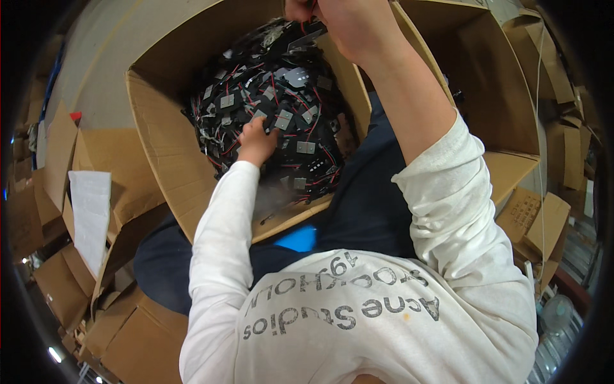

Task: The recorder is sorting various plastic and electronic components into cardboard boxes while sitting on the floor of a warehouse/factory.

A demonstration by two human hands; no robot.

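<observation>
A large cardboard box [167, 153] stands in front of me, filled with a heap of small black parts [300, 163] that carry silver metal plates and thin red and black wires. My left hand [257, 142] reaches down onto the heap, thumb and fingers apart, its fingertips beside a silver plate. Raised over the box's far right side, my right hand [332, 18] is partly cut off by the upper edge. A red wire [303, 27] shows at its closed fingers; whatever hangs from that wire cannot be told apart from the heap behind.
To the right of the box stands another open cardboard box [492, 83]. Folded cartons [121, 166] and a white foam sheet [91, 214] lie at the left. More cartons [537, 221] and a clear plastic container [556, 313] are at the far right. My legs [358, 205] straddle the box's near corner.
</observation>
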